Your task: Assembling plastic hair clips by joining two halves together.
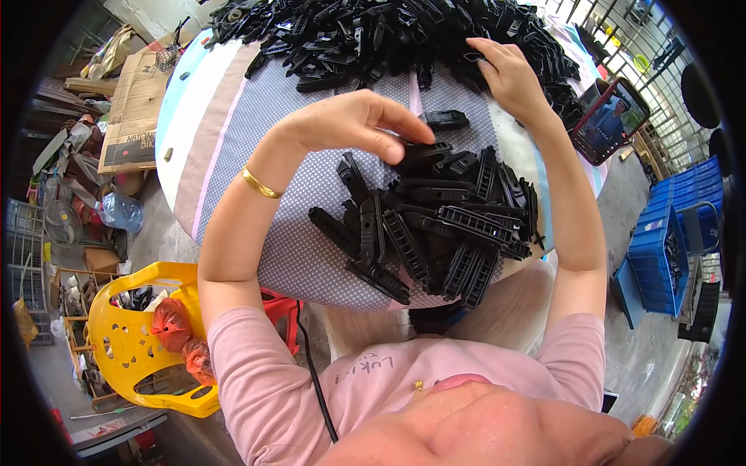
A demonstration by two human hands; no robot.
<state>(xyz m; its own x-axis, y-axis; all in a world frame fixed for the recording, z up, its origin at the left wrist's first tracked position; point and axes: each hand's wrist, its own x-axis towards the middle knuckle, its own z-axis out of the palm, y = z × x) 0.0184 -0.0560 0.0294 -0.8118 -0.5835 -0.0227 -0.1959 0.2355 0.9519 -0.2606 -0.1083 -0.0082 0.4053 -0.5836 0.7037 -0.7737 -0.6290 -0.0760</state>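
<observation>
My left hand (353, 126), with a gold bangle at its wrist, hovers over the table. Its thumb and fingers are apart, just above the near heap of long black ribbed plastic pieces (404, 245). Beyond its fingertips lies a single smooth black plastic piece (445, 119). At the edge of the large far pile of black plastic parts (350, 39), my right hand (509, 81) reaches in among them. Its fingers are spread, with black parts between and under them; a firm grip on any one does not show.
A dotted, striped cloth covers the round table (287, 225). A phone (611, 120) stands at its right edge. Blue crates (660, 241) are on the floor to the right. To the left are a yellow plastic chair (116, 342) with red bags, a water bottle (122, 213) and cardboard (136, 109).
</observation>
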